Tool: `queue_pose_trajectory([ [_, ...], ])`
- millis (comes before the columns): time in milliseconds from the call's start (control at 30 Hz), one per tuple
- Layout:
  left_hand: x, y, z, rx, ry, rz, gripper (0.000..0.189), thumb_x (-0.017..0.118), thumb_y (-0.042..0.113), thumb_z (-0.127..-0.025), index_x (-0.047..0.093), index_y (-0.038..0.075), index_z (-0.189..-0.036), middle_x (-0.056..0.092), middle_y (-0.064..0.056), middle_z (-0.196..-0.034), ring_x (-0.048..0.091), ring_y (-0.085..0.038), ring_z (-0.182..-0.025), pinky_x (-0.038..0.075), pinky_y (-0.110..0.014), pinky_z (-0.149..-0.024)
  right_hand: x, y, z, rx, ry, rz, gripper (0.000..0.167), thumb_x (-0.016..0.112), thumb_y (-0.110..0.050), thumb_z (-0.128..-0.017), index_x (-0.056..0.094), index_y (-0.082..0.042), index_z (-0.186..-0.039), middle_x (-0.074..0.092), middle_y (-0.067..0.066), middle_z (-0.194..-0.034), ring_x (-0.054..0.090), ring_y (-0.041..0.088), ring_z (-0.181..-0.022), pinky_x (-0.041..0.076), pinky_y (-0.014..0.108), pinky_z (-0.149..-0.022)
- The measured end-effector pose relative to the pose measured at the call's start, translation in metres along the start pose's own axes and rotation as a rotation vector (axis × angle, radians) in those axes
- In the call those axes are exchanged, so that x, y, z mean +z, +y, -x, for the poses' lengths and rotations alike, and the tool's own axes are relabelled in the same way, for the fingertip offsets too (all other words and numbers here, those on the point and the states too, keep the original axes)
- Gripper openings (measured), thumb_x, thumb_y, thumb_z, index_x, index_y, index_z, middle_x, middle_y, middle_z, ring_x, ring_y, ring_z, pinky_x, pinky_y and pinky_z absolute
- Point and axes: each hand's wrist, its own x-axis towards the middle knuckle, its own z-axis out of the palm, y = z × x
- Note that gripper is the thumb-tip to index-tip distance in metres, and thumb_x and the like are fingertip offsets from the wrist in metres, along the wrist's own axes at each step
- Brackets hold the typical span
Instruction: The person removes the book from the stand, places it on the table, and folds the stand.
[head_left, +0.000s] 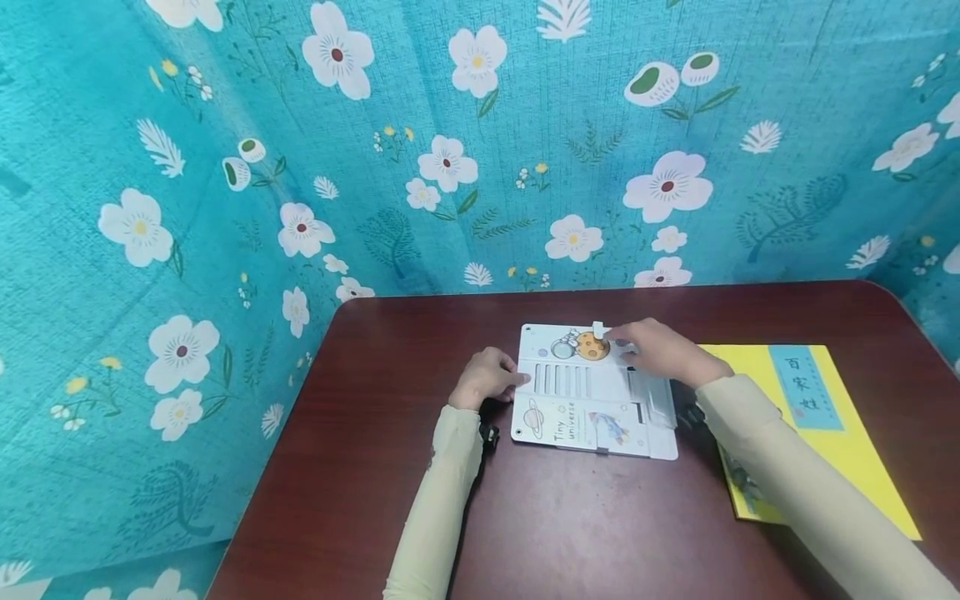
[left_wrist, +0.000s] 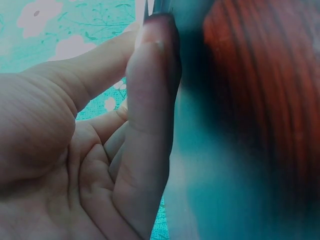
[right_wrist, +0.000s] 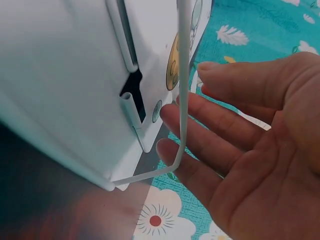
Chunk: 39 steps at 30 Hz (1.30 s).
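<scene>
A white folding book stand [head_left: 555, 379] lies flat on the table, printed with an astronaut, a planet and the words "Tiny universe". My left hand [head_left: 489, 377] pinches its left edge between thumb and fingers; in the left wrist view the fingertips [left_wrist: 157, 32] meet at that thin edge. At the stand's top right, my right hand [head_left: 656, 346] reaches in with its index finger at a small white tab [head_left: 597, 330]. Its fingers [right_wrist: 200, 135] look fairly straight in the right wrist view, close by a bent white bar [right_wrist: 183, 100] standing out from the stand.
To the right lies a yellow book [head_left: 862, 450] with a blue title label, partly under my right forearm. The dark red-brown table [head_left: 600, 525] meets a turquoise flowered cloth [head_left: 510, 167] at the back and left. A clear plastic part [head_left: 660, 400] sits at the stand's right side.
</scene>
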Motion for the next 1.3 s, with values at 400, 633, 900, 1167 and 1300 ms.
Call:
queue_pose_trajectory([
  [400,0.0,0.001,0.003,-0.011,-0.006,0.016,0.015,0.081,0.016,-0.091,0.072,0.004,-0.093,0.064,-0.004,-0.066,0.061,-0.011,-0.053,0.052,-0.023,-0.052,0.012,-0.01,0.04,-0.033,0.133,0.031,0.043,0.077,0.001,-0.089,0.07,0.001,-0.131,0.072,0.022,-0.131,0.065,0.045,-0.126,0.055,0.059,-0.102],
  [633,-0.001,0.002,0.002,-0.012,0.001,-0.002,0.015,0.081,0.018,-0.091,0.073,0.005,-0.093,0.065,-0.005,-0.068,0.061,-0.011,-0.054,0.051,-0.022,-0.052,0.017,-0.012,0.053,-0.01,0.263,0.071,0.043,0.077,0.003,-0.087,0.07,0.003,-0.129,0.073,0.025,-0.126,0.068,0.044,-0.118,0.056,0.059,-0.098],
  [900,0.0,0.001,0.001,-0.016,-0.011,0.014,0.015,0.081,0.017,-0.092,0.072,0.005,-0.092,0.065,-0.004,-0.066,0.061,-0.01,-0.053,0.052,-0.021,-0.052,0.024,-0.011,0.063,0.09,0.325,0.042,0.038,0.077,0.004,-0.086,0.071,0.007,-0.123,0.07,0.027,-0.115,0.069,0.039,-0.1,0.06,0.055,-0.087],
  [1167,-0.001,0.0,-0.001,-0.015,-0.02,0.012,0.016,0.081,0.018,-0.091,0.072,0.004,-0.095,0.064,-0.004,-0.067,0.061,-0.011,-0.054,0.053,-0.022,-0.053,0.028,-0.004,0.069,0.161,0.318,0.058,0.029,0.075,0.002,-0.088,0.073,0.009,-0.116,0.072,0.032,-0.118,0.066,0.038,-0.093,0.053,0.04,-0.072],
  [1300,-0.001,-0.001,-0.001,-0.015,-0.03,0.026,0.015,0.081,0.017,-0.091,0.073,0.004,-0.093,0.064,-0.004,-0.067,0.061,-0.011,-0.054,0.052,-0.022,-0.053,0.031,-0.004,0.071,0.145,0.308,0.07,0.028,0.073,0.003,-0.09,0.073,0.01,-0.117,0.07,0.032,-0.121,0.067,0.036,-0.093,0.051,0.034,-0.068],
])
